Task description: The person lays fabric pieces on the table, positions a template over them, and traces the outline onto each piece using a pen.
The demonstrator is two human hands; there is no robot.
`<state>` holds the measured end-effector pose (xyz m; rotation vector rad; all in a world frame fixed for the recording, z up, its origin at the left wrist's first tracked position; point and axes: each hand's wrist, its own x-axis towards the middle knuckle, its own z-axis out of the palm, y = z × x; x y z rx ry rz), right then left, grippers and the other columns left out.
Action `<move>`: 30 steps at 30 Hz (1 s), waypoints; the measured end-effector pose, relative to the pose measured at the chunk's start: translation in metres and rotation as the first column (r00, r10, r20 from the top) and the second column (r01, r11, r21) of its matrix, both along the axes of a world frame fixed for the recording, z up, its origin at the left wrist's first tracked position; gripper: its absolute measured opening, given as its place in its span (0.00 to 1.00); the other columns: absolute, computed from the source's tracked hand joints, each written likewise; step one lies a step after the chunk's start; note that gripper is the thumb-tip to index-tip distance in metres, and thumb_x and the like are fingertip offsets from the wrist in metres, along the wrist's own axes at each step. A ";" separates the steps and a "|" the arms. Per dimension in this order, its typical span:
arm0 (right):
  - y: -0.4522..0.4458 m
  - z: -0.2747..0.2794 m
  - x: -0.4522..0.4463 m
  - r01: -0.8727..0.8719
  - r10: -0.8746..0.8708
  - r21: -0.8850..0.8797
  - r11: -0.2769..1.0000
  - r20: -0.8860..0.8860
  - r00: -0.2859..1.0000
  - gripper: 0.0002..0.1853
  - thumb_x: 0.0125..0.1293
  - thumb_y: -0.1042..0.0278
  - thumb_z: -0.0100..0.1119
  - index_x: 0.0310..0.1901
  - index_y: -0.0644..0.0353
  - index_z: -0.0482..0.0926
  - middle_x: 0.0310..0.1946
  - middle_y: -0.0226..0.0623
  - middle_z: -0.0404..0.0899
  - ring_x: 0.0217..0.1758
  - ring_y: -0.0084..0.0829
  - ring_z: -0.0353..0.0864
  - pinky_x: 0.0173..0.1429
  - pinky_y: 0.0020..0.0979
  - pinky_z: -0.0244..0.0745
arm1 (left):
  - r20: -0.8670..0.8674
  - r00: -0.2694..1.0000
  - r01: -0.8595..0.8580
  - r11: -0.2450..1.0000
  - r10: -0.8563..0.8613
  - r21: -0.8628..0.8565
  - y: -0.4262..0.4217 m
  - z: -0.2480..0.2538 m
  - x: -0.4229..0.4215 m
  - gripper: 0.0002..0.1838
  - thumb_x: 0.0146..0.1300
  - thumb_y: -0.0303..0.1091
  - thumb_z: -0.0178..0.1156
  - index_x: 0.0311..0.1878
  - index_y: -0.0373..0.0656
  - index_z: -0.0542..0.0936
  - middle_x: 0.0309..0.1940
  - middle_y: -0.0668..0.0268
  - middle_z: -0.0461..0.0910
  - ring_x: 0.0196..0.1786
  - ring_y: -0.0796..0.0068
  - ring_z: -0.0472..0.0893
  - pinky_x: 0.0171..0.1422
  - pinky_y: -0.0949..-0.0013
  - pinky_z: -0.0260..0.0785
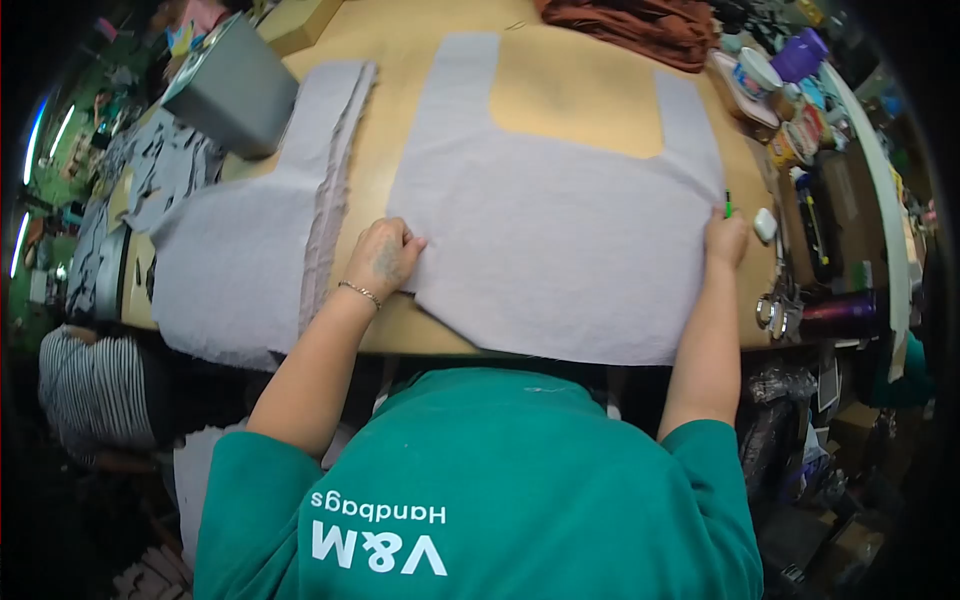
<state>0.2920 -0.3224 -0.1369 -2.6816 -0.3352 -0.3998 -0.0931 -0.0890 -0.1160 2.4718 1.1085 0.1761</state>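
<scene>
A pale grey cut fabric panel point(570, 240) with two strap-like extensions lies spread on the table in front of me. My left hand point(385, 258) is closed on its left edge, thumb and fingers pinched together. At the opposite edge, my right hand point(727, 238) is closed on the fabric. A thin green and black tool point(728, 204) sticks up from the right hand; its kind is unclear. Left of my left hand lies a stack of similar grey fabric pieces point(235, 265), its layered edge facing the panel.
A grey metal block point(235, 90) rests on the stack's upper part. Brown folded cloth point(640, 30) lies at the far edge. Scissors point(772, 315), a white rounded object point(765, 225), tubs point(757, 72) and a purple cylinder point(840, 315) crowd the right side. A striped-shirted person point(95, 390) is at lower left.
</scene>
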 end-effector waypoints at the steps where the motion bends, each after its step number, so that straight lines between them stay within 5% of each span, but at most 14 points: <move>1: -0.001 0.000 0.001 0.003 -0.002 0.023 1.000 -0.026 1.000 0.15 0.54 0.59 0.54 0.33 0.66 0.75 0.34 0.53 0.75 0.40 0.50 0.74 0.45 0.43 0.67 | -0.025 1.000 0.016 1.000 -0.016 0.027 -0.001 0.002 0.005 0.20 0.45 0.42 0.63 0.34 0.37 0.72 0.30 0.52 0.74 0.34 0.54 0.73 0.41 0.59 0.66; 4: -0.001 -0.005 0.003 0.004 -0.004 0.058 0.998 -0.001 1.000 0.14 0.55 0.60 0.54 0.34 0.65 0.75 0.35 0.52 0.75 0.40 0.49 0.74 0.46 0.42 0.67 | -0.016 0.998 0.066 0.974 -0.064 0.217 -0.019 0.020 0.007 0.21 0.46 0.44 0.63 0.37 0.38 0.72 0.36 0.55 0.72 0.41 0.58 0.72 0.45 0.64 0.64; 7: -0.001 0.000 -0.004 -0.004 0.005 0.082 0.997 -0.004 1.000 0.14 0.54 0.61 0.55 0.34 0.66 0.74 0.34 0.50 0.75 0.41 0.48 0.73 0.46 0.42 0.67 | 0.017 0.909 0.413 0.904 -0.417 0.115 -0.046 0.058 -0.002 0.21 0.43 0.38 0.64 0.41 0.40 0.73 0.44 0.55 0.68 0.48 0.56 0.68 0.50 0.61 0.62; 16: 0.000 -0.002 -0.004 -0.032 0.028 0.097 0.995 0.034 0.999 0.13 0.53 0.62 0.55 0.32 0.66 0.74 0.33 0.50 0.74 0.40 0.48 0.73 0.46 0.41 0.66 | 0.033 0.872 0.466 0.851 -0.488 0.242 -0.027 0.021 -0.014 0.17 0.41 0.23 0.57 0.39 0.48 0.76 0.40 0.64 0.72 0.47 0.62 0.70 0.48 0.60 0.63; 19: -0.002 -0.001 -0.005 -0.030 0.027 0.095 0.995 0.038 0.999 0.13 0.53 0.63 0.55 0.32 0.66 0.74 0.33 0.50 0.74 0.40 0.48 0.72 0.47 0.41 0.66 | 0.088 0.849 0.467 0.816 -0.522 0.340 -0.032 0.013 0.003 0.16 0.41 0.23 0.54 0.38 0.47 0.77 0.36 0.65 0.73 0.43 0.63 0.72 0.44 0.63 0.65; 25: -0.002 -0.008 0.001 -0.062 0.059 0.068 0.996 0.053 0.997 0.14 0.53 0.62 0.56 0.33 0.66 0.74 0.34 0.50 0.75 0.41 0.47 0.72 0.47 0.41 0.66 | 0.193 0.719 0.626 0.743 -0.668 0.239 -0.018 0.015 -0.003 0.16 0.42 0.27 0.55 0.39 0.44 0.78 0.34 0.64 0.73 0.39 0.64 0.72 0.38 0.66 0.67; 30: 0.002 -0.001 0.009 -0.063 0.071 0.080 0.995 -0.100 0.992 0.16 0.52 0.60 0.56 0.35 0.66 0.74 0.34 0.50 0.76 0.40 0.46 0.74 0.46 0.40 0.67 | 0.070 0.720 0.617 0.683 -0.690 0.392 -0.030 0.019 -0.018 0.21 0.40 0.31 0.56 0.43 0.45 0.77 0.38 0.63 0.72 0.44 0.66 0.72 0.41 0.66 0.66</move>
